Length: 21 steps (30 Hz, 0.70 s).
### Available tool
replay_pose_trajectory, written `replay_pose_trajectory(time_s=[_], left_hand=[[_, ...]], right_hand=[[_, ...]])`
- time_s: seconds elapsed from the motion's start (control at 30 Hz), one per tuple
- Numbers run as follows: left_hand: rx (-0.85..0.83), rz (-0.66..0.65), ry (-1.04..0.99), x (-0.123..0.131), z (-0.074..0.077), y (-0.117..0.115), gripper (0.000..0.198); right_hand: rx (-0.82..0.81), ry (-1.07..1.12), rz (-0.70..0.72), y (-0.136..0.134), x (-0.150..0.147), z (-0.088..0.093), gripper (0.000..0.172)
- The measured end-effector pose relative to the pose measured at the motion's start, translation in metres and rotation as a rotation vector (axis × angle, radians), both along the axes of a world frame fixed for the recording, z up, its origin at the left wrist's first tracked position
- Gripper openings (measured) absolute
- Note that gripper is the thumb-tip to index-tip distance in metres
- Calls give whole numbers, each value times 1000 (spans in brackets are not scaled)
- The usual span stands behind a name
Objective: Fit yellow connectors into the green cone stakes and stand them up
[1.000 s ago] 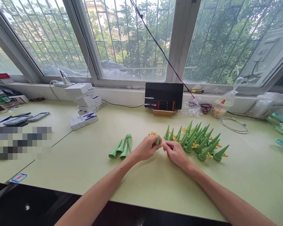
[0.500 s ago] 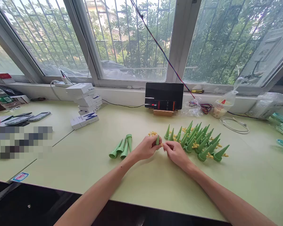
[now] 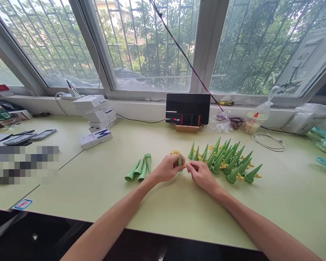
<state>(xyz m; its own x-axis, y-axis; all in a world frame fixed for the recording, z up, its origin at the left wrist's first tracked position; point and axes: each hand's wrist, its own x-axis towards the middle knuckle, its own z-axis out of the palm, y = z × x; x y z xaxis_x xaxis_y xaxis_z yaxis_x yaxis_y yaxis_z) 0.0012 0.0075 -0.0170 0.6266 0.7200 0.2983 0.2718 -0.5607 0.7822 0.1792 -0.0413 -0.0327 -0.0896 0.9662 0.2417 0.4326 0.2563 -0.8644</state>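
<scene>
My left hand (image 3: 167, 169) is closed round a green plastic cone (image 3: 179, 160), whose tip points up between the fingers. My right hand (image 3: 201, 174) pinches a small yellow piece (image 3: 185, 165) against the cone's side. Both hands rest near the middle of the pale green table (image 3: 163, 210). Just right of them stands a cluster of several green cones (image 3: 228, 161) mixed with small yellow pieces. To the left lie three green cones (image 3: 139, 169) on their sides. A few loose yellow pieces (image 3: 174, 152) sit just beyond my left hand.
A black tablet (image 3: 188, 108) with a phone in front stands at the window sill. White boxes (image 3: 96, 114) are stacked at back left, phones (image 3: 29, 136) lie far left. A white cable coil (image 3: 268, 141), bagged items (image 3: 256, 117) and teal parts (image 3: 324, 143) occupy the right.
Both hands stay together on the cone with only slight finger movement. The camera has shifted a little, so everything sits slightly higher in view.
</scene>
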Motion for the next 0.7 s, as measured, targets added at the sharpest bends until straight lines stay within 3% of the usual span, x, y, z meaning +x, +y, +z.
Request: replay_pose_trajectory(time_s=[0.53,0.7], left_hand=[[-171,76,-80,-2,10,3,23],[-69,198,-29,-2,7,5,19]], right_hand=[[4,78,-40,-4,-3,4,46],[62,53,-41,-7,-6,4,46]])
